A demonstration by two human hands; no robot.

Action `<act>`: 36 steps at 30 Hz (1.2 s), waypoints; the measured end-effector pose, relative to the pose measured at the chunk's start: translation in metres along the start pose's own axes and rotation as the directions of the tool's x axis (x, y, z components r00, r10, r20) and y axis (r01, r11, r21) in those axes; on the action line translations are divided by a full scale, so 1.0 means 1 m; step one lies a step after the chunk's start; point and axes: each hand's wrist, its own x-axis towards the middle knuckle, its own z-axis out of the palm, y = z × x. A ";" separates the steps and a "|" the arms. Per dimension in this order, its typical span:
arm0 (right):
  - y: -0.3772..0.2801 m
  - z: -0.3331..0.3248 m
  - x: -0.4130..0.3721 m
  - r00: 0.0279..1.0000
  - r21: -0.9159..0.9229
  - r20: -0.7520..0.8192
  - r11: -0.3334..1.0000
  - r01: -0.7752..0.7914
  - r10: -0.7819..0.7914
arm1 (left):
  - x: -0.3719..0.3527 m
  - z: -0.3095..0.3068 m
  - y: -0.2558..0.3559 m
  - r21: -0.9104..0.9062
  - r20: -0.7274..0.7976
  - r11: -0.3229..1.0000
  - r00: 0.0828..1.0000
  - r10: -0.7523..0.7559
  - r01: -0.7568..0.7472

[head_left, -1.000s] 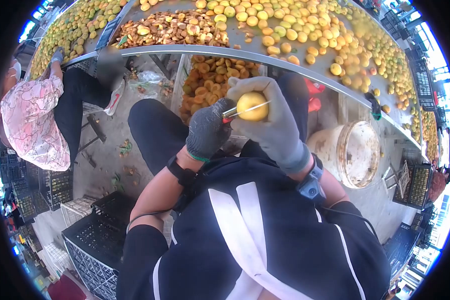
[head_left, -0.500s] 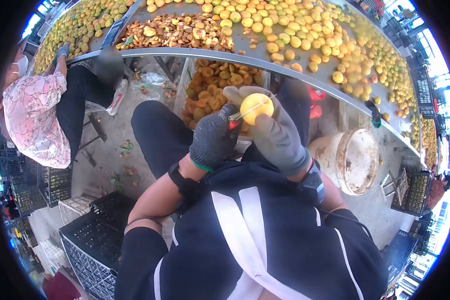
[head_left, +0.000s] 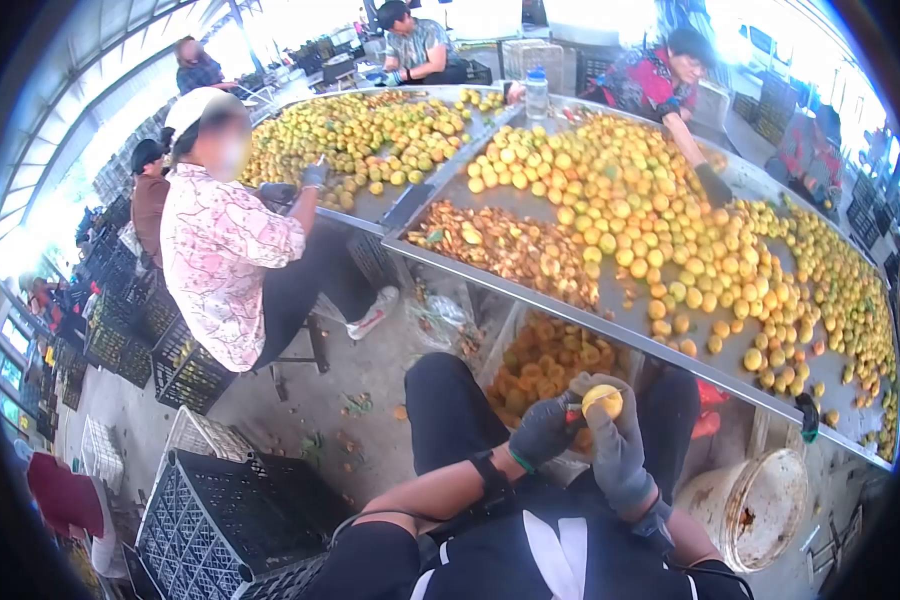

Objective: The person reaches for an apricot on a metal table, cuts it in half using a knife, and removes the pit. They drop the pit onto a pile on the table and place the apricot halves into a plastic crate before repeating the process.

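My left hand (head_left: 544,430), in a dark grey knit glove, is closed around a small knife (head_left: 573,407), of which only a bit of reddish handle shows. In a lighter grey glove, my right hand (head_left: 620,450) grips a yellow apricot (head_left: 602,401) between thumb and fingers. The two hands are close together at the fruit; the blade can hardly be made out. Below and behind them, between my knees, a crate of apricot halves (head_left: 540,365) stands under the table edge.
Whole apricots (head_left: 660,225) and a heap of brownish pieces (head_left: 500,245) lie on the metal-edged table (head_left: 670,350). A dirty white bucket (head_left: 745,510) stands at right, a black crate (head_left: 220,520) at left. A co-worker in a pink patterned shirt (head_left: 215,260) sits at left; others work across the table.
The head view has tilted up and turned left, bringing the far table and more people into sight. Both hands still hold the apricot and knife, now lower and further right in view.
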 end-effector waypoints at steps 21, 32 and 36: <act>-0.009 -0.019 -0.003 1.000 -0.145 -0.026 0.989 -0.003 -0.001 | -0.004 -0.029 0.046 0.352 0.057 0.933 0.993 -0.105 0.078; 0.002 -0.016 -0.011 0.991 -0.157 -0.129 0.986 -0.061 0.040 | 0.010 -0.039 0.045 0.401 0.069 0.914 0.997 0.036 -0.060; 0.002 -0.017 -0.015 0.989 -0.359 -0.145 0.929 -0.086 0.035 | 0.005 -0.036 0.041 0.437 0.119 0.899 0.990 -0.081 0.021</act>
